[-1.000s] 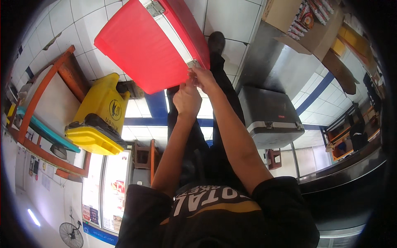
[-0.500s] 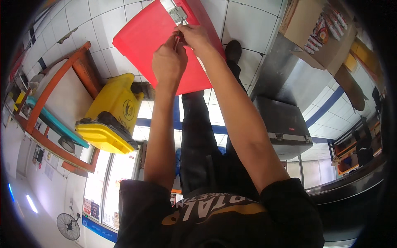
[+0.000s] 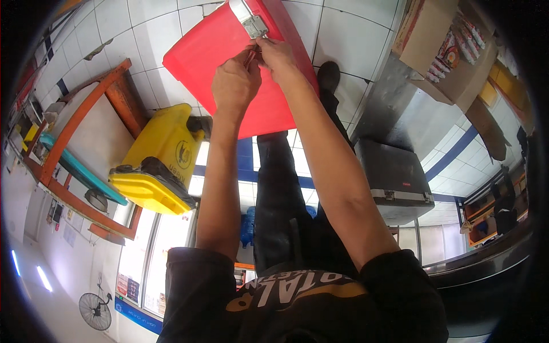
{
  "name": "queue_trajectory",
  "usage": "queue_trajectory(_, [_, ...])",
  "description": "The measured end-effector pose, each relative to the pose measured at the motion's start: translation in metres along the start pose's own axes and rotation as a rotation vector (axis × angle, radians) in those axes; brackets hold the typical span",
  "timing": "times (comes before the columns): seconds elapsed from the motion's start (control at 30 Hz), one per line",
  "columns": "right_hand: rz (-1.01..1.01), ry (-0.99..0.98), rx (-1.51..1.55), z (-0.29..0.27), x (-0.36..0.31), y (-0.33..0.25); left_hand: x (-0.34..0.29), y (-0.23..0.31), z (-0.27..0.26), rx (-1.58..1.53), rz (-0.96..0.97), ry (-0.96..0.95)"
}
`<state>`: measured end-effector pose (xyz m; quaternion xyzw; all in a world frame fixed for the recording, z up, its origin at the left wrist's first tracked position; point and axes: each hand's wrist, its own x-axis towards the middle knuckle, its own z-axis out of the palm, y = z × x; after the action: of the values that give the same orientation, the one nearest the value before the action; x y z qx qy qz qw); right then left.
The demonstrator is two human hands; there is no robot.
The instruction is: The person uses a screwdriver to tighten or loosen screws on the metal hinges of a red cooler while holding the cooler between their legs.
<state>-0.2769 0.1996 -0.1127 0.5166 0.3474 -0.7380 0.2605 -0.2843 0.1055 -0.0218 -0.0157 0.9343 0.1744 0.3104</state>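
A red box (image 3: 200, 60) with a pale metal strip stands in front of me, and a metal latch (image 3: 255, 26) is fixed to that strip. My left hand (image 3: 235, 83) is closed around a slim red-handled tool (image 3: 250, 56), which looks like a screwdriver and is mostly covered by the fingers. Just below the latch, my right hand (image 3: 278, 57) has its fingertips pinched together at the tool's far end. What lies between those fingertips is hidden. Both hands are close together over the box.
A yellow wheeled bin (image 3: 157, 148) and an orange wooden frame (image 3: 86, 103) stand at left. On the right are a metal counter (image 3: 423, 108) with an open cardboard box (image 3: 426, 43) of packets and a dark grey case (image 3: 392, 171). White tiles (image 3: 349, 34) cover the floor.
The box and both hands sit slightly lower and further right in the picture, as does the whole scene. The left hand's tool shows less between the fingers; both hands stay by the latch.
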Motion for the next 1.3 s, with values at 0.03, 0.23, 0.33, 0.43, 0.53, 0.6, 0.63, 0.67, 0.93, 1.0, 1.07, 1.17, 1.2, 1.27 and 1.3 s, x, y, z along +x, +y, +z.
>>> queue_trajectory(0.03, [0.004, 0.005, 0.025, -0.001, 0.0, -0.001, 0.002, 0.001, 0.0, 0.009, 0.006, -0.021])
queue_trajectory(0.23, [-0.006, 0.012, -0.04, -0.003, 0.008, 0.002, 0.007, -0.002, 0.0, 0.035, 0.032, -0.045])
queue_trajectory(0.33, [0.004, -0.002, 0.024, -0.001, 0.005, 0.003, 0.006, -0.005, 0.0, 0.019, 0.035, -0.048])
queue_trajectory(0.43, [0.003, 0.01, -0.005, -0.001, 0.003, 0.003, 0.005, -0.005, 0.0, -0.006, 0.055, -0.031])
queue_trajectory(0.53, [0.01, 0.016, 0.001, -0.003, 0.003, 0.002, 0.007, -0.002, -0.002, 0.031, 0.04, -0.043])
queue_trajectory(0.6, [0.029, 0.014, 0.003, -0.003, 0.006, 0.002, 0.008, -0.002, -0.003, 0.062, 0.019, -0.049])
queue_trajectory(0.63, [0.047, 0.011, 0.005, -0.002, 0.009, 0.002, 0.01, -0.003, -0.004, 0.081, 0.069, -0.031])
queue_trajectory(0.67, [0.047, 0.01, 0.006, -0.002, 0.01, 0.003, 0.012, -0.003, -0.005, 0.099, 0.119, -0.012])
queue_trajectory(0.93, [0.03, -0.072, 0.418, -0.004, 0.015, 0.007, 0.059, 0.016, -0.034, 0.05, -0.042, -0.263])
queue_trajectory(1.0, [0.052, -0.081, 0.406, -0.001, 0.012, 0.004, 0.069, 0.022, -0.042, -0.046, -0.113, -0.371])
queue_trajectory(1.07, [0.076, -0.1, 0.394, 0.002, 0.009, 0.001, 0.084, 0.022, -0.048, -0.19, -0.354, -0.519])
queue_trajectory(1.17, [0.031, -0.12, 0.426, 0.001, 0.009, 0.004, 0.09, 0.017, -0.055, -0.423, -0.473, -0.57])
queue_trajectory(1.2, [0.024, -0.106, 0.432, 0.002, 0.008, 0.004, 0.09, 0.014, -0.056, -0.418, -0.472, -0.57])
queue_trajectory(1.27, [0.018, -0.095, 0.442, 0.005, 0.006, 0.003, 0.09, 0.008, -0.056, -0.541, -0.567, -0.561])
queue_trajectory(1.3, [0.009, -0.103, 0.438, 0.002, 0.007, 0.005, 0.087, 0.011, -0.054, -0.537, -0.564, -0.569])
